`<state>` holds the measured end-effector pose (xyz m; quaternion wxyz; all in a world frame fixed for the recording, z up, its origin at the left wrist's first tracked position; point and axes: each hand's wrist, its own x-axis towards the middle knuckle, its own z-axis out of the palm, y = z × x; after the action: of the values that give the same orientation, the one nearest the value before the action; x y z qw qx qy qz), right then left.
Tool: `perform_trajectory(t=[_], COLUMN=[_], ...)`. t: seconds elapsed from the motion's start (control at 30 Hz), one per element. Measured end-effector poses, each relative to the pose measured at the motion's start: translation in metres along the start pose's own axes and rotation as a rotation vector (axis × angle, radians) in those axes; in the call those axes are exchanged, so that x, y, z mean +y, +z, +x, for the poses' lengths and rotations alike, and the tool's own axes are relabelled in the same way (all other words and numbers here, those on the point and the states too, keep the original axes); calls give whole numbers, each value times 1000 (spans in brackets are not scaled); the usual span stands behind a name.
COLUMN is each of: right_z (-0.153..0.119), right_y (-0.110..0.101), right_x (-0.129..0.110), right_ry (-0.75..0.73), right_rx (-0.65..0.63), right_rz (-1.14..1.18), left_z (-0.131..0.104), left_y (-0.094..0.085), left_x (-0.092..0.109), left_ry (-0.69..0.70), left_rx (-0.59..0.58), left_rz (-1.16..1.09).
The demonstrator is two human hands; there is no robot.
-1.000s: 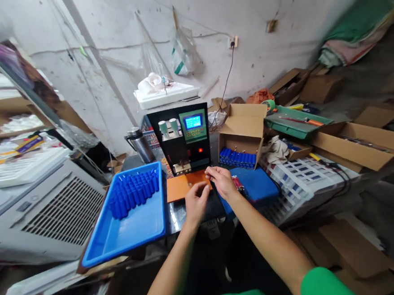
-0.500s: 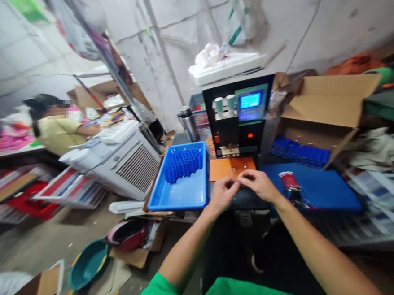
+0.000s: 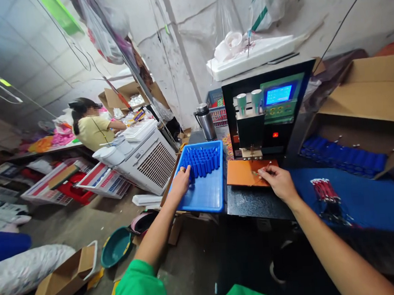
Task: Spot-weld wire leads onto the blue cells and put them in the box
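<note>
My left hand (image 3: 182, 181) reaches over the left side of a blue plastic tray (image 3: 205, 201), its fingers closed on a blue cylindrical battery cell at the near left end of the group. Several more blue battery cells (image 3: 204, 159) stand upright, packed together in the tray. My right hand (image 3: 279, 181) is pinched just above the right part of an orange board (image 3: 241, 173); the small thing at its fingertips is too small to name. Behind the board stands a black spot welding machine (image 3: 251, 132) with a lit blue screen.
Red-and-black wire leads (image 3: 324, 190) lie on a blue surface (image 3: 303, 180) at right. Behind them, an open cardboard box (image 3: 356, 105) holds blue cells. A steel flask (image 3: 206, 123) stands behind the tray. A white air cooler (image 3: 152, 162) and a co-worker (image 3: 92, 128) are at left.
My hands were together in front of the orange board. My left hand has moved left to the cells in the tray; my right remains by the board. The view has swung left.
</note>
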<state>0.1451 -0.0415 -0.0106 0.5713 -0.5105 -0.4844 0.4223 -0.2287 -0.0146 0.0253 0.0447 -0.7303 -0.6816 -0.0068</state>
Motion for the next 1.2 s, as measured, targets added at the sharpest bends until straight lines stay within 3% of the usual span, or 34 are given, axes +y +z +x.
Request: perform_trajectory(t=[0.17,0.33,0.43,0.53,0.63,0.73,0.83,0.93,1.03,1.2], right_z=[-2,-2,1,4,6,11,14,14,19,54], right_y=[-2,-4,-4,-2,0,1,0,2,8,12], right_x=[4,8,12,10,5,1,-5,-16,-26,-20], right_ry=[21,45,70,82,96,133,154,144,124,160], right_rx=[11,19,29,64,125,145,165,189,182,156], right_rz=[14,67,119,169,257,382,443,443,437,495], left_z=[1,-16,-26,-27,-15,2,17,26,32,56], left_y=[4,7,2,-10,-17,-14,-4,-4,-10,-11], left_x=[1,1,9,40,94,154,193,206,203,208], left_ry=[-7,-39,-102,-105,9,108,153,166,148,13], left_rx=[-45,78,215,341,316,244,192,200,211,197], left_rz=[-30,-316,-580,-922,-1233,-1325,-1283,-1177,-1114,-1178])
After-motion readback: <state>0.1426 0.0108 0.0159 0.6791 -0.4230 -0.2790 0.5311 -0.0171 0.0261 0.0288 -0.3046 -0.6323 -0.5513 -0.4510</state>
